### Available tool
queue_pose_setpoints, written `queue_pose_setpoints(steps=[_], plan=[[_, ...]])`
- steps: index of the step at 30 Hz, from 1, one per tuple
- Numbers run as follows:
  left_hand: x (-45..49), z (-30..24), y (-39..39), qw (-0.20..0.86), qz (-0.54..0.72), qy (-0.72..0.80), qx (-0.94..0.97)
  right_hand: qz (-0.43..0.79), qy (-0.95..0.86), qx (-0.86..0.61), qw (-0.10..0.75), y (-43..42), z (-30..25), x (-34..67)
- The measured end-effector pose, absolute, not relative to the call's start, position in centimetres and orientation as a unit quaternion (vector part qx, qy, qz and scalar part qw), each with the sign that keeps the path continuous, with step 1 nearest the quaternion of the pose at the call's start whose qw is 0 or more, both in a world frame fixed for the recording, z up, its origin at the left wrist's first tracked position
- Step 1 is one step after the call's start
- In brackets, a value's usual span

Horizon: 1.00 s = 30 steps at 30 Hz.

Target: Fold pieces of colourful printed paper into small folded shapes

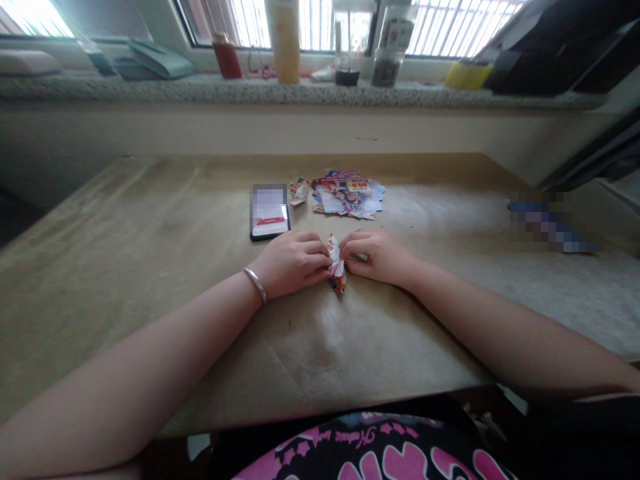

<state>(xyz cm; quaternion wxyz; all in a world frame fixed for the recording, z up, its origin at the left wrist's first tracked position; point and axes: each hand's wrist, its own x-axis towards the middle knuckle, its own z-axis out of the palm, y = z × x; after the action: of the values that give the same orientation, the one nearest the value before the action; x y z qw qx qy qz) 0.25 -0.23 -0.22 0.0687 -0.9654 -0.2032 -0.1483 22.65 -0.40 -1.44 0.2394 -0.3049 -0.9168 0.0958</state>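
Observation:
A small folded paper piece (337, 269), white with red and coloured print, stands between my two hands over the middle of the table. My left hand (296, 261), with a silver bangle at the wrist, grips its left side with closed fingers. From the right, my right hand (376, 257) pinches the same paper with thumb and fingers. Just beyond my left hand lies a phone (270, 212) with a blurred screen. Behind it sits another folded paper piece (299, 191). A stack of printed paper sheets (349, 195) lies to the right of that piece.
The table (200, 360) runs back to a wall below a stone windowsill (165, 88). On the sill stand a red bottle (227, 59), a tall yellowish container (286, 47), clear jars and a yellow item (468, 75). A blurred bluish item (550, 227) lies far right.

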Motion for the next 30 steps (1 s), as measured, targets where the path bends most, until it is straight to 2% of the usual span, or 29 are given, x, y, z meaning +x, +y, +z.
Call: queue_pose_setpoints(steps=[7,17,30], plan=[[0.5,0.2,-0.8,0.152,-0.134,-0.204,-0.958,0.025,-0.921,-0.334,0.198,-1.0,-1.0,22.1],[0.6,0.2,-0.7,0.173,-0.114,-0.21,-0.956,-0.092,-0.94,-0.302,0.128,-1.8,-0.3,21.7],[0.8,-0.1,-0.5,0.156,-0.132,-0.221,-0.954,0.025,-0.921,-0.344,0.184,-1.4,-0.7,22.1]])
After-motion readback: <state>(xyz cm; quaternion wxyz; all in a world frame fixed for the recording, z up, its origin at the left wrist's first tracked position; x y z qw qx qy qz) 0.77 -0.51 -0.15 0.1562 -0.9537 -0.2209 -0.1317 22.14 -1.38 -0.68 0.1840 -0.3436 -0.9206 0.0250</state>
